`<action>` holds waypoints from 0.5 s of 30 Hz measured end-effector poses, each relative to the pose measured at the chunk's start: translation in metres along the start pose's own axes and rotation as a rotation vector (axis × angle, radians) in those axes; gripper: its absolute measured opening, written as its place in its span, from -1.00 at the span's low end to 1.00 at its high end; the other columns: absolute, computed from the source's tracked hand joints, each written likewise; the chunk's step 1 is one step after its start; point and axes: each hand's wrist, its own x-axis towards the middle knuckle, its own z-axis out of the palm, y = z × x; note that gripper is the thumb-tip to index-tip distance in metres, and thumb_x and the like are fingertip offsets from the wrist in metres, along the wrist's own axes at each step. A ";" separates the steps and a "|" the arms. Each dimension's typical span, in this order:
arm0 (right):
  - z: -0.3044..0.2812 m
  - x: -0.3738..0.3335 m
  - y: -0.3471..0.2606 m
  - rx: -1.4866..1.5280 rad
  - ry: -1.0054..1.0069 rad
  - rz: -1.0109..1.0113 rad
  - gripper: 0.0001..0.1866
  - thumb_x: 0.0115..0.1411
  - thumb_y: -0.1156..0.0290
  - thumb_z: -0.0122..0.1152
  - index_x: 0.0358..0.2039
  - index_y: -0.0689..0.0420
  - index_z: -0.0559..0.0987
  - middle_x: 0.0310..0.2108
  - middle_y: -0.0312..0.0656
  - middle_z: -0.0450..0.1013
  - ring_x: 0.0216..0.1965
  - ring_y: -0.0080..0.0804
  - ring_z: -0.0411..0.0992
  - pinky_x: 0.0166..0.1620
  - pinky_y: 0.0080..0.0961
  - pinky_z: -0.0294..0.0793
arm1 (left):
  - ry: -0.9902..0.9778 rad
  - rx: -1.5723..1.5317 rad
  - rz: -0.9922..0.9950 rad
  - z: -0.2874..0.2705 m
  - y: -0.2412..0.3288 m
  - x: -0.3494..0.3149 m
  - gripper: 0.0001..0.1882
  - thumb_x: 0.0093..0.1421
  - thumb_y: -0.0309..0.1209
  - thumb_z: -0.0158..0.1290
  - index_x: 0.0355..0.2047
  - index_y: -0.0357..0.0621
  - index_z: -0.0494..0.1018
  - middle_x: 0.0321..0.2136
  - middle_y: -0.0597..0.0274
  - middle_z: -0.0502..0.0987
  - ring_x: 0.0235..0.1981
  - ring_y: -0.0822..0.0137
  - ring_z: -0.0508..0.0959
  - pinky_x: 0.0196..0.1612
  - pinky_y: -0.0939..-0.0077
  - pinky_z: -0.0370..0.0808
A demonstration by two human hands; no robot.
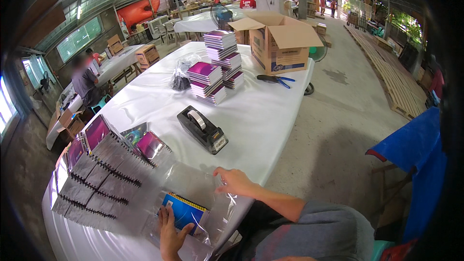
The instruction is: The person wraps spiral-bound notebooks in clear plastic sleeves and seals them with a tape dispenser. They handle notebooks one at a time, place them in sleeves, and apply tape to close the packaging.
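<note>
A blue spiral notebook point(182, 212) with a yellow coil lies at the table's near edge, on a sheet of clear plastic film point(188, 182). My left hand point(171, 234) rests on its left part with the fingers stretched out and the thumb apart. To the upper right of the notebook, my right hand point(236, 182) has its fingers curled at the film's edge, which looks pinched between thumb and fingers. Left of the notebook are rows of black-coiled notebooks point(99, 181), with purple-covered ones point(151, 145) beyond. A black tape dispenser point(202, 129) stands farther up the table.
Stacks of purple-covered notebooks point(205, 79) stand near an open cardboard box point(278, 48). Blue-handled pliers point(276, 80) lie before the box, and a crumpled clear bag point(181, 73) sits left of the stacks. A person point(86, 82) sits at another table. Blue cloth point(411, 150) hangs at right.
</note>
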 end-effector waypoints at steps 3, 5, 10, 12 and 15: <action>0.017 -0.001 0.020 0.175 0.013 -0.039 -0.63 0.13 0.32 0.16 -0.05 0.06 0.37 -0.45 -0.09 0.54 -0.37 -0.06 0.50 -0.28 -0.20 0.42 | -0.001 0.003 -0.001 0.000 0.003 0.001 0.04 -0.10 0.06 0.25 0.24 -0.32 0.07 0.25 -0.34 -0.01 0.30 -0.21 -0.03 0.29 0.13 0.01; 0.019 -0.002 0.016 0.219 -0.004 -0.001 -0.67 0.13 0.34 0.16 -0.09 0.08 0.39 -0.43 -0.09 0.54 -0.36 -0.05 0.50 -0.28 -0.19 0.43 | -0.008 0.009 -0.025 -0.002 0.008 0.000 0.03 -0.09 0.07 0.24 0.24 -0.30 0.07 0.26 -0.28 -0.01 0.30 -0.19 -0.03 0.29 0.15 0.01; 0.004 -0.002 -0.007 0.078 -0.036 0.116 -0.75 0.17 0.30 0.13 -0.16 0.07 0.46 -0.39 -0.12 0.54 -0.34 -0.02 0.49 -0.29 -0.15 0.42 | -0.007 0.006 -0.058 -0.007 0.014 -0.004 0.01 -0.08 0.02 0.25 0.24 -0.31 0.08 0.26 -0.31 0.00 0.31 -0.17 -0.05 0.29 0.14 0.01; 0.001 0.002 -0.003 0.025 -0.066 0.086 -0.77 0.18 0.27 0.11 -0.17 0.05 0.48 -0.41 -0.14 0.53 -0.33 -0.02 0.48 -0.29 -0.11 0.42 | 0.000 -0.011 -0.053 -0.006 0.014 -0.003 0.00 -0.08 0.01 0.25 0.24 -0.30 0.08 0.26 -0.30 0.00 0.32 -0.16 -0.07 0.29 0.14 0.00; 0.001 -0.005 -0.005 -0.234 0.197 -0.176 -0.80 0.18 0.27 0.08 -0.23 0.03 0.54 -0.41 -0.17 0.52 -0.30 -0.07 0.47 -0.30 -0.12 0.41 | -0.015 -0.029 -0.063 -0.006 0.016 -0.004 -0.01 -0.07 0.01 0.25 0.24 -0.27 0.09 0.27 -0.27 -0.02 0.32 -0.15 -0.08 0.30 0.16 0.00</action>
